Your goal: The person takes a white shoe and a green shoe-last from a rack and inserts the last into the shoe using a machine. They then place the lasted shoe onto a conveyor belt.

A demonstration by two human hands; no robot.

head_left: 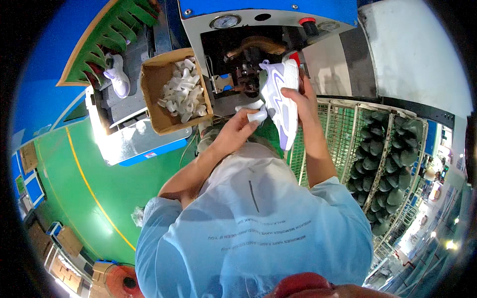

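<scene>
My right hand (pixel 305 102) grips a white and purple sneaker (pixel 280 94) by its sole side, thumb on the sole edge and the other fingers hidden behind it. The shoe is tilted on its side, toe and heel roughly up and down in the picture. In my left hand (pixel 235 132), a smooth white curved plastic piece (pixel 257 116) is pinched between thumb and fingers, close beside the sneaker's opening. A cardboard box (pixel 151 102) left of my hands holds a heap of similar white curved pieces (pixel 184 92).
Before me stands a blue and white machine (pixel 268 7) with a pressure gauge (pixel 225 21) and a red-topped button (pixel 308 22). Another sneaker (pixel 118 77) lies on a dark conveyor at the left. A wire rack (pixel 343 134) with dark, rounded pieces (pixel 382 159) stands on the right.
</scene>
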